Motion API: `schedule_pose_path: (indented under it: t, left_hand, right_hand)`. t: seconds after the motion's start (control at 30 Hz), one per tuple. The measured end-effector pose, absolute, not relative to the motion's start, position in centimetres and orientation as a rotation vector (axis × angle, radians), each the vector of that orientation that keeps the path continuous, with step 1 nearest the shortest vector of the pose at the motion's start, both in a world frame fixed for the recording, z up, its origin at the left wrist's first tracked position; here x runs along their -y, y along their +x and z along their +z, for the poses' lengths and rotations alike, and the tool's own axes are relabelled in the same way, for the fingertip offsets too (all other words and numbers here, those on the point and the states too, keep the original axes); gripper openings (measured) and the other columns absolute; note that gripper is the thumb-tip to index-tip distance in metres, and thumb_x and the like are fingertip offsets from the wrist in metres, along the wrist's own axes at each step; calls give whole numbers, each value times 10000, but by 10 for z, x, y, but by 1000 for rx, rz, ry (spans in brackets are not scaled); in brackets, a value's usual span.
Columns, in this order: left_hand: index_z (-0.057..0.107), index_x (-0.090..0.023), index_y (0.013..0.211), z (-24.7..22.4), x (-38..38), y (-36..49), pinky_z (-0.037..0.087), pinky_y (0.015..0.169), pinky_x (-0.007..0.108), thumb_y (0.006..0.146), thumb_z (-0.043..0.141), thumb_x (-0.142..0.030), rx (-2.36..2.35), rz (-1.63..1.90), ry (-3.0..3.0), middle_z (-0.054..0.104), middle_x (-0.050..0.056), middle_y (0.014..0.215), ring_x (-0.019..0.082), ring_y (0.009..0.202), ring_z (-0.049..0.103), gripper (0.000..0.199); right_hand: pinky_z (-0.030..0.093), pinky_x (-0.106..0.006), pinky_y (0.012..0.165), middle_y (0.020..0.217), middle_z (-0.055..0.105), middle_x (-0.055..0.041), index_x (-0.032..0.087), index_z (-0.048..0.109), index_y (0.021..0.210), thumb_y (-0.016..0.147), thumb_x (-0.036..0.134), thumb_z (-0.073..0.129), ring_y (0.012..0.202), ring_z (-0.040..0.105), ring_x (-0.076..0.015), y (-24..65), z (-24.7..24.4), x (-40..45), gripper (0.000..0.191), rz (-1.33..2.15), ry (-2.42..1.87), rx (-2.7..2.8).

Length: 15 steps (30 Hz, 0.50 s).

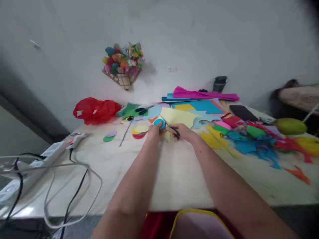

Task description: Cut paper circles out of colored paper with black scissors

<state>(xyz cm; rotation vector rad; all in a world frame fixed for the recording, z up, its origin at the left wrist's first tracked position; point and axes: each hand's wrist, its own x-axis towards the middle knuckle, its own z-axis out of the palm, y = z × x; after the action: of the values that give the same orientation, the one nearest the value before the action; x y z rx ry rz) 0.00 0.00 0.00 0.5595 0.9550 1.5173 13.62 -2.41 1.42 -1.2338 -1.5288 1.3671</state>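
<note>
Between the fingers of my left hand [156,129] is a round blue paper disc [159,123]. My right hand [183,132] is closed round the black handles of a pair of scissors [175,131], whose blades point left toward the disc. Whether the blades touch it I cannot tell. Behind my hands lies a large pale yellow sheet [178,116]. Just left of my left hand rest several overlapping paper circles, a pale yellow circle [141,128] on top. Farther left a lilac circle [111,133] overlaps a green circle [108,138].
A second pair of scissors [143,110] lies on green paper. Paper scraps [246,142] cover the right side. At the back are blue sheets [206,106], a magenta roll [204,94] and a dark cup [219,84]. Left are a red bag [96,110] and cables [98,186].
</note>
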Motion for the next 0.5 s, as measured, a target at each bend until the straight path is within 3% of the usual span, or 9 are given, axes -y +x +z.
schedule_pose_path:
  t: [0.5]
  left_hand:
    - [599, -134, 808, 0, 1, 0, 512, 552, 253, 690, 720, -118, -961, 1523, 567, 657, 22, 639, 142, 551, 629, 170]
  right_hand:
    - [304, -181, 329, 457, 497, 49, 153, 565, 664, 753, 408, 773, 326, 417, -50, 137, 16, 30, 341, 1332, -1242, 1554]
